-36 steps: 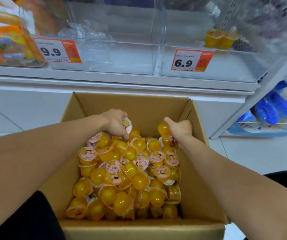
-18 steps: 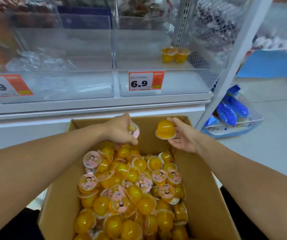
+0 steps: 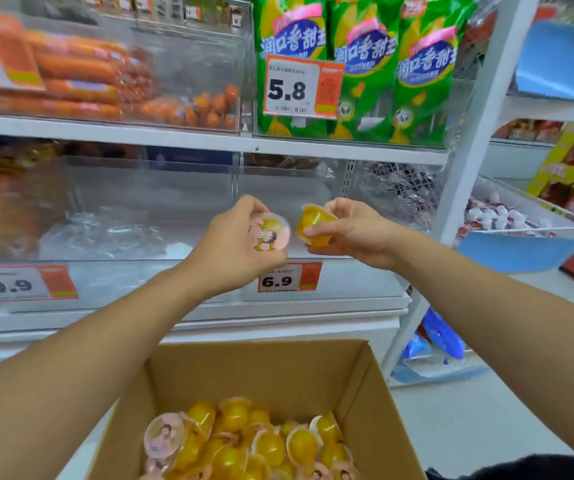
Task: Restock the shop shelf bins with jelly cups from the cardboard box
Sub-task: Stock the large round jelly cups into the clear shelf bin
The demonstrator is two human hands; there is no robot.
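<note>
Head view: both hands are raised in front of the lower shelf, each carrying one jelly cup toward the clear bins.
Left hand: the left hand [image 3: 235,242] curls its fingers and thumb round the rim of a jelly cup with a pink lid [image 3: 269,232] — the printed lid faces the camera.
Right hand: the right hand [image 3: 351,232] pinches a yellow jelly cup [image 3: 314,227] between thumb and fingers, the cup tilted on its side.
Where the cups are: both are in the air just in front of the clear bin [image 3: 347,282] that carries the 6.9 price tag [image 3: 289,277], near the bin's front wall and not yet inside it.
Bin contents: the hands hide most of the bin's inside; whatever jelly cups lie in it cannot be seen from here. The part that does show looks bare.
Cardboard box: the cardboard box [image 3: 278,368] stands below the shelf's front edge and holds a heap of loose jelly cups [image 3: 244,445] against its near side.
Done: judging by the bare bin and full box, very little.
Left: these two cups need setting down in the bin — then many more trips from box to shelf.
</note>
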